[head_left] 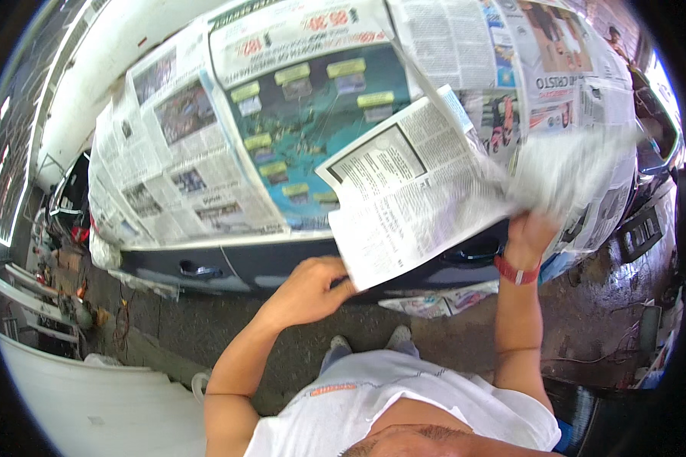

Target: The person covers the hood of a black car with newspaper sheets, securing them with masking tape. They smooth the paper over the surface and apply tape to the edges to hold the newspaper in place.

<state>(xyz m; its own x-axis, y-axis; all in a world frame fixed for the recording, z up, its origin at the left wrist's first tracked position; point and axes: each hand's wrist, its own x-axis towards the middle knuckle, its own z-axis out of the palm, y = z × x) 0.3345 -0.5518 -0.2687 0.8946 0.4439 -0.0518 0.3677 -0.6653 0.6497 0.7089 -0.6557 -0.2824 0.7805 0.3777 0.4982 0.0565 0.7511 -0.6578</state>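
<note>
While standing at the near side of a car (274, 266) masked in newspaper pages (183, 164), holding a loose newspaper sheet (404, 202) over the upper edge of the dark door panels (156, 263). Pinching the sheet's lower left corner between thumb and fingers of the left hand (312, 289), held just in front of the doors, between the two door handles. Gripping a crumpled, motion-blurred bunch of newsprint (564, 179) in the right hand (532, 232), close to the car's right end, with fingertips hidden; cannot tell whether joined to the sheet. Visible behind the sheet, near the middle of the car's covered side: a blue-green map page (297, 137). Seen along the doors: one door handle (200, 270) toward the car's left end, another handle (472, 253) near the right wrist. Hanging below the doors' lower edge, right of the middle: more printed paper (438, 302). Worn on the right wrist: a red band (517, 272). Also in view: a white shirt (320, 415) and, at lower left, a large white panel (91, 400).
</note>
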